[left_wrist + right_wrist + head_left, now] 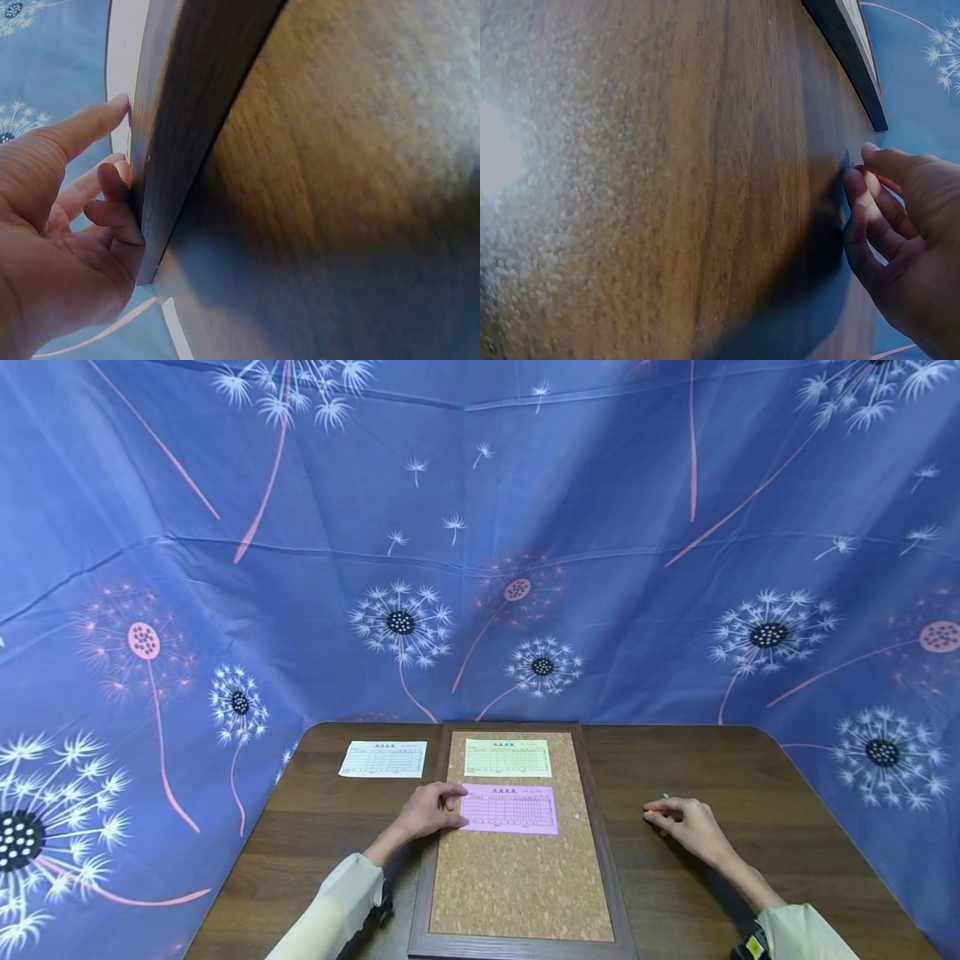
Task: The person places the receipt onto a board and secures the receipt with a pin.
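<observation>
A rectangular purple paper slip [512,810] lies crosswise on the brown-framed cork board [521,893], its left end at the left hand's [424,810] parted fingertips; the right hand [693,831], right of the board, pinches a small orange object [650,812].

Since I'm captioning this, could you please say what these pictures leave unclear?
Head view: wording on the pink slip, too small to read.
Head view: full shape of the orange thing, partly covered by the right hand.
Left wrist view: part of the left hand, cut off by the edge.
</observation>
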`<move>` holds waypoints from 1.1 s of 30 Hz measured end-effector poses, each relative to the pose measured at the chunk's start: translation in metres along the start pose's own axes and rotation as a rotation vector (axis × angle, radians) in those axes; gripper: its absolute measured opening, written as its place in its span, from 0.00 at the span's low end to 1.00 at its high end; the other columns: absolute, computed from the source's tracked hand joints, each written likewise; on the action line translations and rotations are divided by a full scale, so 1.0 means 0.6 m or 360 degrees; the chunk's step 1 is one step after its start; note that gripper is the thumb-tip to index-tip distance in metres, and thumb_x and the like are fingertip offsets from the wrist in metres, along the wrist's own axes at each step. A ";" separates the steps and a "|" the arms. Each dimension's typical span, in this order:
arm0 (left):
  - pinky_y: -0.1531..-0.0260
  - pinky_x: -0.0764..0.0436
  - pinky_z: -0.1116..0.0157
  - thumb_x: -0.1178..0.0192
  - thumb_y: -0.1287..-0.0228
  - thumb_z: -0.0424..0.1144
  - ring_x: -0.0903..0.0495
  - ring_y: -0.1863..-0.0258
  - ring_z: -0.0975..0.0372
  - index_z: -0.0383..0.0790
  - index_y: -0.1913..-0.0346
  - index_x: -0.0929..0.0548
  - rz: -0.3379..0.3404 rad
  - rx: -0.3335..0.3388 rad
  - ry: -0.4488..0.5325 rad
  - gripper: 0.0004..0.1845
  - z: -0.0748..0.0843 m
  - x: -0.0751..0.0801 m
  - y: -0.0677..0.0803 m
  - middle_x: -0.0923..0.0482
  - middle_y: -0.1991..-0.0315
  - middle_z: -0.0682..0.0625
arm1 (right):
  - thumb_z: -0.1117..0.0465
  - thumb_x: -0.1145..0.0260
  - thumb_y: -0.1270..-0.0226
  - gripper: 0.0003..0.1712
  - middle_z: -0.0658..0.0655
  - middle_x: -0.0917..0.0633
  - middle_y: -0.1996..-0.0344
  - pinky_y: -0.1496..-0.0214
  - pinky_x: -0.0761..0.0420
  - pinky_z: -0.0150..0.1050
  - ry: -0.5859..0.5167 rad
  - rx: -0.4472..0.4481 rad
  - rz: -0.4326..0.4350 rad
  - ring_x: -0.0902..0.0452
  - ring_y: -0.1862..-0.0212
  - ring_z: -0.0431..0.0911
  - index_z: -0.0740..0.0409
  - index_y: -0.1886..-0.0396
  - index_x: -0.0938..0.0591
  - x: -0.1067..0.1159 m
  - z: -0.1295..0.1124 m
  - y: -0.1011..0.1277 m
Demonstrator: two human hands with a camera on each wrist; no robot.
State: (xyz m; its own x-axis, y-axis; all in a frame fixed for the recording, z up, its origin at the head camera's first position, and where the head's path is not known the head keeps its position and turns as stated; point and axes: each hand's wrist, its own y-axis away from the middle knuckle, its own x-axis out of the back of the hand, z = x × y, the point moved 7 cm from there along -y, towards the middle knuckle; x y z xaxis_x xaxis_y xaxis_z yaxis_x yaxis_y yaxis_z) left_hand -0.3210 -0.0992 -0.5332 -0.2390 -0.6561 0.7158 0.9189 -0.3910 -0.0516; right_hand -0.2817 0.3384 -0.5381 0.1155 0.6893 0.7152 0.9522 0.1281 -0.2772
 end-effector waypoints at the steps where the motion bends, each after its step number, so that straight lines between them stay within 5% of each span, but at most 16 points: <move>1: 0.73 0.34 0.71 0.22 0.49 0.37 0.31 0.74 0.68 0.37 0.48 0.14 0.0002 0.0000 -0.0001 0.23 0.000 0.001 0.000 0.21 0.71 0.49 | 0.65 0.26 0.37 0.07 0.53 0.09 0.71 0.73 0.23 0.29 0.0001 0.0029 0.0006 0.22 0.78 0.31 0.61 0.60 0.10 0.000 -0.003 -0.001; 8: 0.72 0.34 0.71 0.22 0.49 0.37 0.31 0.74 0.68 0.36 0.48 0.14 -0.0007 -0.0017 0.0000 0.23 0.003 0.001 0.001 0.21 0.70 0.48 | 0.69 0.25 0.41 0.06 0.52 0.12 0.71 0.75 0.26 0.26 0.0023 0.0210 0.0067 0.25 0.78 0.28 0.61 0.63 0.10 0.000 -0.019 0.001; 33: 0.74 0.34 0.72 0.22 0.49 0.38 0.32 0.75 0.70 0.37 0.49 0.13 0.0010 -0.0016 -0.0010 0.23 0.001 0.002 0.004 0.21 0.71 0.49 | 0.70 0.24 0.43 0.07 0.49 0.15 0.72 0.76 0.25 0.27 -0.0083 0.0326 0.0027 0.25 0.75 0.27 0.62 0.63 0.10 -0.042 -0.081 -0.015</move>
State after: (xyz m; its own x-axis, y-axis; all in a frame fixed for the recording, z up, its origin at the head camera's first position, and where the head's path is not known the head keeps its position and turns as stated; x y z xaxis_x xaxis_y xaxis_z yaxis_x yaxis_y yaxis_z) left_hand -0.3191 -0.1007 -0.5321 -0.2311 -0.6547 0.7196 0.9173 -0.3931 -0.0631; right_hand -0.2792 0.2855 -0.5224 0.1115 0.7278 0.6766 0.8722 0.2546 -0.4176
